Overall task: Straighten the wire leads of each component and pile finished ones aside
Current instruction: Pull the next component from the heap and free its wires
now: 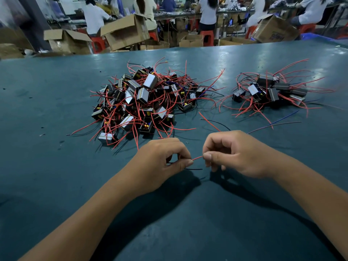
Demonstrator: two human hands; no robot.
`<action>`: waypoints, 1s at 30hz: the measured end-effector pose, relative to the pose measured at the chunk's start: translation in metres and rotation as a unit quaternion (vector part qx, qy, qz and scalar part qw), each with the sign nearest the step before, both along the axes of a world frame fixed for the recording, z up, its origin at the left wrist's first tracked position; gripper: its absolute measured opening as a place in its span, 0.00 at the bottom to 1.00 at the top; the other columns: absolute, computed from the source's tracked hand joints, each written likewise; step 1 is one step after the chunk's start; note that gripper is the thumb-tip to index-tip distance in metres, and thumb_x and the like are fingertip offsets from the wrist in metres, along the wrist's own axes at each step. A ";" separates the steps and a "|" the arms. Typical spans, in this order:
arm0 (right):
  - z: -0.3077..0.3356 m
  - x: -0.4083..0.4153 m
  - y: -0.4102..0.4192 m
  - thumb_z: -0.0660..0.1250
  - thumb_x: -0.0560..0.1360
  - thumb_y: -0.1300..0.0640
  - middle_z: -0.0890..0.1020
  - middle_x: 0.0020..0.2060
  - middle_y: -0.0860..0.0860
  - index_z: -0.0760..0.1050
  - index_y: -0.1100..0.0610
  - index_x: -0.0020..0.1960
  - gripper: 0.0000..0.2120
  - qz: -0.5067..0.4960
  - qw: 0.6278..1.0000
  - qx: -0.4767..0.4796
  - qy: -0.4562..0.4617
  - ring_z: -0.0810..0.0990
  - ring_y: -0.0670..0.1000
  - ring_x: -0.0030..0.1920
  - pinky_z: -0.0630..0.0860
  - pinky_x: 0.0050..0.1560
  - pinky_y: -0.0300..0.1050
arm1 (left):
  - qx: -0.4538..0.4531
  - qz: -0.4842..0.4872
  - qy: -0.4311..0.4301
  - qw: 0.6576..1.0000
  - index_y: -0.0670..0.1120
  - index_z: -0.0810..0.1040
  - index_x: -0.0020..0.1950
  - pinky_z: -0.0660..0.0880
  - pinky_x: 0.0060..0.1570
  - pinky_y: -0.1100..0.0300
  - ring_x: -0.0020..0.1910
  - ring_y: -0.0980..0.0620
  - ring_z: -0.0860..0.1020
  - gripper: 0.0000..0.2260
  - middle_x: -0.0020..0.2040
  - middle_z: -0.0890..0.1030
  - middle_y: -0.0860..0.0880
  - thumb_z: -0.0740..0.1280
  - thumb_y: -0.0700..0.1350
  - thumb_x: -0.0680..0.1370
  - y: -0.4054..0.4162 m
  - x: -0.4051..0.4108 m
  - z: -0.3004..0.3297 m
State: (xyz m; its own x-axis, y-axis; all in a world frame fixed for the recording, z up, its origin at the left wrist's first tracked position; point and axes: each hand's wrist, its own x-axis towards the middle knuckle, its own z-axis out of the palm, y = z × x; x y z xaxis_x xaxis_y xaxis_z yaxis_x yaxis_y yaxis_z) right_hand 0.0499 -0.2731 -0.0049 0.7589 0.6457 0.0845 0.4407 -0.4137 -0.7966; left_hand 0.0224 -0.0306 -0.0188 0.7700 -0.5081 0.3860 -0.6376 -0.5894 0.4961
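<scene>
A short stretch of red wire lead (197,158) runs between my two hands near the table's front middle. My left hand (162,162) pinches one end with thumb and fingers, and a component seems hidden inside its curled fingers. My right hand (231,153) pinches the other end between thumb and forefinger. A thin black lead (194,169) pokes out just below the red one. A big tangled heap of components (143,98) with red leads lies beyond my left hand. A smaller pile (273,91) with straighter leads lies at the right.
The green table (56,166) spreads wide around my hands. Loose red, black and blue leads (273,125) trail between the piles and my right hand. Beyond the far edge stand cardboard boxes (124,32), red stools and several people at benches.
</scene>
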 end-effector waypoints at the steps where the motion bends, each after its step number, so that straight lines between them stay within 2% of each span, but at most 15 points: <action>1: 0.000 0.003 -0.002 0.66 0.80 0.61 0.84 0.37 0.50 0.76 0.56 0.44 0.06 -0.012 1.000 0.009 -0.001 0.83 0.48 0.37 0.78 0.35 0.41 | 0.003 0.004 0.002 1.000 0.48 0.81 0.44 0.67 0.38 0.64 0.37 0.58 0.73 0.05 0.38 0.77 0.58 0.72 0.47 0.78 0.001 0.001 -0.001; 4: 0.001 0.012 -0.012 0.66 0.79 0.61 0.84 0.38 0.49 0.76 0.55 0.44 0.05 -0.060 0.998 0.020 -0.028 0.82 0.47 0.36 0.75 0.34 0.38 | 0.006 0.013 0.013 1.000 0.50 0.80 0.43 0.65 0.37 0.64 0.36 0.59 0.72 0.05 0.38 0.75 0.61 0.73 0.45 0.78 0.004 0.001 -0.001; 7: -0.004 0.013 -0.012 0.71 0.76 0.54 0.82 0.40 0.40 0.77 0.47 0.47 0.04 -0.043 0.992 -0.086 -0.087 0.79 0.42 0.38 0.72 0.41 0.33 | 0.004 0.015 0.004 1.000 0.50 0.80 0.43 0.66 0.38 0.63 0.38 0.56 0.74 0.04 0.39 0.76 0.59 0.73 0.45 0.78 0.003 0.001 0.001; 9: -0.011 0.010 -0.006 0.74 0.74 0.50 0.81 0.41 0.39 0.77 0.44 0.49 0.07 -0.015 0.988 -0.123 -0.096 0.78 0.40 0.42 0.70 0.44 0.29 | 0.006 0.011 0.004 1.000 0.50 0.80 0.44 0.66 0.39 0.62 0.39 0.56 0.74 0.04 0.40 0.76 0.58 0.73 0.45 0.78 0.002 0.000 0.001; 12: -0.018 0.007 0.003 0.74 0.73 0.50 0.79 0.41 0.42 0.79 0.45 0.48 0.06 -0.003 0.987 -0.119 -0.111 0.78 0.41 0.43 0.69 0.45 0.29 | 0.002 0.010 0.014 1.000 0.51 0.81 0.44 0.71 0.41 0.56 0.42 0.55 0.76 0.04 0.43 0.77 0.57 0.71 0.50 0.78 0.004 -0.001 0.001; 15: -0.020 0.007 0.007 0.72 0.75 0.52 0.78 0.39 0.41 0.79 0.47 0.46 0.03 -0.004 0.986 -0.118 -0.121 0.76 0.41 0.42 0.69 0.44 0.31 | -0.017 0.013 0.029 0.999 0.52 0.82 0.45 0.73 0.48 0.53 0.48 0.53 0.77 0.10 0.46 0.77 0.57 0.69 0.56 0.78 0.005 -0.001 0.001; 18: -0.019 0.006 0.006 0.71 0.77 0.53 0.79 0.39 0.42 0.76 0.45 0.43 0.06 -0.004 0.987 -0.118 -0.108 0.77 0.41 0.41 0.69 0.43 0.31 | -0.027 0.044 0.034 0.998 0.51 0.81 0.47 0.73 0.54 0.51 0.49 0.55 0.78 0.10 0.45 0.80 0.58 0.67 0.56 0.80 0.002 0.000 0.000; 22: -0.015 0.007 0.003 0.71 0.76 0.54 0.80 0.39 0.42 0.76 0.45 0.42 0.07 -0.003 0.990 -0.081 -0.113 0.78 0.42 0.40 0.68 0.41 0.28 | -0.021 0.046 0.080 0.996 0.49 0.83 0.49 0.74 0.48 0.60 0.43 0.57 0.80 0.11 0.40 0.82 0.57 0.69 0.56 0.77 0.002 0.002 -0.002; 24: -0.013 0.008 0.001 0.72 0.76 0.55 0.79 0.38 0.41 0.76 0.47 0.42 0.07 -0.004 0.991 -0.066 -0.118 0.77 0.40 0.38 0.67 0.41 0.27 | 0.012 0.029 0.071 0.997 0.48 0.84 0.47 0.73 0.47 0.60 0.42 0.56 0.79 0.07 0.39 0.82 0.56 0.71 0.51 0.78 0.002 0.003 -0.004; 26: -0.009 0.010 -0.003 0.72 0.76 0.56 0.79 0.38 0.41 0.77 0.48 0.42 0.06 -0.007 0.992 -0.053 -0.113 0.75 0.39 0.36 0.67 0.39 0.26 | 0.005 0.026 0.068 0.997 0.47 0.83 0.45 0.73 0.45 0.61 0.41 0.54 0.78 0.05 0.39 0.81 0.55 0.72 0.47 0.79 0.002 0.003 -0.005; 30: -0.001 0.018 -0.018 0.73 0.75 0.59 0.80 0.37 0.43 0.78 0.50 0.42 0.07 -0.103 0.980 -0.035 -0.166 0.76 0.40 0.37 0.67 0.40 0.27 | -0.021 0.039 0.074 0.996 0.47 0.82 0.45 0.73 0.42 0.62 0.41 0.54 0.78 0.04 0.39 0.81 0.55 0.71 0.44 0.79 0.003 0.003 -0.004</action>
State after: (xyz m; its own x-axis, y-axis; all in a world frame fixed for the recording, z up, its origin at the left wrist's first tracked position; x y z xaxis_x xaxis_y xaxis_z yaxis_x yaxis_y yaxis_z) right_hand 0.0675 -0.2908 -0.0058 0.8112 0.4953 0.3108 0.5733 -0.5691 -0.5895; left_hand 0.0254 -0.0276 -0.0233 0.8563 -0.4303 0.2857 -0.5093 -0.6109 0.6061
